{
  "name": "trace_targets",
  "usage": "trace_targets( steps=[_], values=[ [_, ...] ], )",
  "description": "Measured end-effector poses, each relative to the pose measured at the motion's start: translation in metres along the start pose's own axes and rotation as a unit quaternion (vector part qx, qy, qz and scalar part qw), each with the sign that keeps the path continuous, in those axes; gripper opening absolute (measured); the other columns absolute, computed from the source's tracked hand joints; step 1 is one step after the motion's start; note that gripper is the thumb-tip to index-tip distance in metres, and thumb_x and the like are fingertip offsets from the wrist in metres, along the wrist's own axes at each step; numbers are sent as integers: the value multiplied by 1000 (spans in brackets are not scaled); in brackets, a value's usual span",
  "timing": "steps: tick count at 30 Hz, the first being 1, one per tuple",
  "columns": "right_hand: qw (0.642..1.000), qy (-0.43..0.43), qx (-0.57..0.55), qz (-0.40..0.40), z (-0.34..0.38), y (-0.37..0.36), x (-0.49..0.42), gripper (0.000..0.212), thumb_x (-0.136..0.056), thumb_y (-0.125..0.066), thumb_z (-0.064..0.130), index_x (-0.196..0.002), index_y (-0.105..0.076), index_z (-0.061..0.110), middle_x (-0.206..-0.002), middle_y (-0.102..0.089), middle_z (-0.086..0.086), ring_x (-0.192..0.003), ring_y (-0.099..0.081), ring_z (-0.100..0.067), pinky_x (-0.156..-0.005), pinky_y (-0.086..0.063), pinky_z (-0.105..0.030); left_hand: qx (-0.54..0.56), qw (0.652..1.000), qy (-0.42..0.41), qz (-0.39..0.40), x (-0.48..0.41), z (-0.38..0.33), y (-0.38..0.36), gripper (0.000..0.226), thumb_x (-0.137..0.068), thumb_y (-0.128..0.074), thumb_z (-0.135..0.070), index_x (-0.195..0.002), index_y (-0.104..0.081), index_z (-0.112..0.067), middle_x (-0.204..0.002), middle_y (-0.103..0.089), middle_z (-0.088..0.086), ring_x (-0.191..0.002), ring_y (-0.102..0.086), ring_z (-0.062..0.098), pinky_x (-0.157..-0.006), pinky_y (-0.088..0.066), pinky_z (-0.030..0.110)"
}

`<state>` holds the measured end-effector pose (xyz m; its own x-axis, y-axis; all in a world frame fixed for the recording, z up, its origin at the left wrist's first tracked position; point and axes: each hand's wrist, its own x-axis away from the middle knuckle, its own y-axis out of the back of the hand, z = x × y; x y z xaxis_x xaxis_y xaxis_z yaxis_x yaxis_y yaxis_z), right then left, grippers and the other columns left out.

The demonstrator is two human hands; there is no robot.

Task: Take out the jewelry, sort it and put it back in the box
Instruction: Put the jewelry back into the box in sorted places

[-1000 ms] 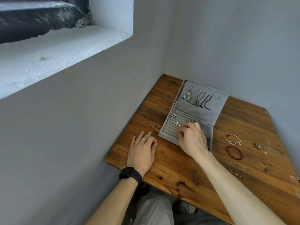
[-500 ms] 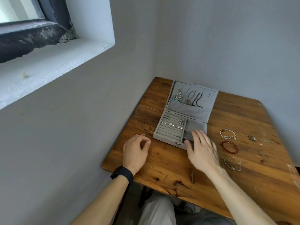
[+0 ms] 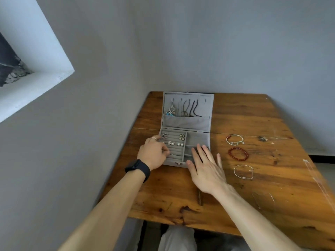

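A gray jewelry box [image 3: 197,137] lies open at about 11 o'clock on the wooden table [image 3: 272,124], with its lid laid back toward the wall. Necklaces [image 3: 188,109] hang inside the lid, their ends tucked into a fabric pocket. Small earrings and rings [image 3: 174,143] sit in the padded rows on the box's left half.

The left hand [image 3: 154,153], with a black watch [image 3: 137,168] on its wrist, rests at the box's 8 o'clock corner. Its fingers are curled over the padded rows, and whether they pinch anything cannot be told.

The right hand [image 3: 206,167] lies flat at the box's 5 o'clock corner. Its fingers are straight and spread, holding nothing, with the tips over the compartments on the right.

At 3 o'clock from the box, well apart from it, three bracelets lie in a column on the table: a white beaded bracelet [image 3: 234,139] farthest, a red beaded bracelet [image 3: 238,153] in the middle and a thin silver chain [image 3: 243,171] nearest.
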<state>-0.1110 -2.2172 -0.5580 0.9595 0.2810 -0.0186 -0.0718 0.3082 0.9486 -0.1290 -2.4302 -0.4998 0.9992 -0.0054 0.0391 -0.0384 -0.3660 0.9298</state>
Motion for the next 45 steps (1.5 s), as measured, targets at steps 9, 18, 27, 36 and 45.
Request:
trace_targets(
  steps=[9,18,27,36,45],
  values=[
    [1000,4,-15,-9,0,-3,0,67,-102,-9,58,-159,-16,24,-168,3,5,-153,15,-12,-119,9,-53,-42,999,15,-23,-2,-12,-6,6,-91,-66,-37,-93,-66,-31,-129,-56,-5,-122,-50,19,-86,-51,39],
    [1000,4,-11,-17,1,-3,1,66,-103,-11,57,-160,-14,23,-168,2,4,-153,14,-14,-119,10,-53,-24,997,-28,-72,13,1,-15,15,-96,-60,-32,-102,-73,-28,-131,-58,-9,-121,-52,14,-81,-53,34],
    [1000,1,-12,-21,0,-6,0,66,-103,-12,57,-159,-16,23,-168,-1,4,-153,12,-14,-119,7,-55,-130,968,-161,-143,36,-2,-23,30,-97,-55,-21,-122,-70,-19,-122,-67,-2,-117,-58,19,-95,-50,38],
    [1000,0,-15,-21,0,-5,2,65,-103,-13,56,-159,-17,23,-168,-3,4,-154,10,-14,-120,5,-56,-146,966,-158,-142,38,-4,-33,29,-99,-53,-28,-119,-71,-17,-115,-69,0,-111,-60,20,-93,-47,37],
    [1000,-2,-8,-3,1,-2,1,65,-103,-11,57,-159,-15,24,-168,0,4,-154,11,-14,-119,8,-56,-121,979,-129,-105,44,-6,-29,34,-101,-47,-32,-128,-65,-23,-129,-61,-5,-120,-55,16,-98,-46,35]
  ],
)
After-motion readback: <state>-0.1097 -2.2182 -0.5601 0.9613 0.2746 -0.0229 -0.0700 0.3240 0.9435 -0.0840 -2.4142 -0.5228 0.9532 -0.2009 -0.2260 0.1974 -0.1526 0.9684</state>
